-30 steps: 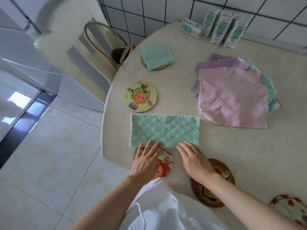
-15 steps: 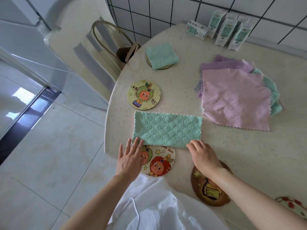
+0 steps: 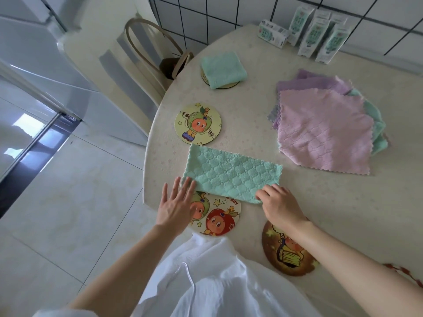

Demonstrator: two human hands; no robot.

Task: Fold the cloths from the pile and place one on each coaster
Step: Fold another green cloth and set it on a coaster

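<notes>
Spread apart now, our left fingers (image 3: 186, 188) lie flat and right fingers (image 3: 266, 192) pinch the half-folded cloth (image 3: 231, 172); one coaster (image 3: 226, 86) is covered, pile (image 3: 320, 131) waits.

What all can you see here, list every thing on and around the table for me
Table: one, cream, speckled.
Half-folded cloth: one, green, near edge.
Folded cloth: one, green, on the far coaster.
Cloth pile: one, pink over purple and green, right.
Cartoon coasters: two, yellowish, one left, one partly under the half-folded cloth.
Brown coaster: one, near right.
Red-patterned disc: one, mostly hidden at right edge.
Cartons: several, white-green, by the tiled wall.
Chair: one, cream, left of table.
Left hand: straight fingers touch the half-folded cloth's left corner.
Right hand: pinches its right corner.
</notes>
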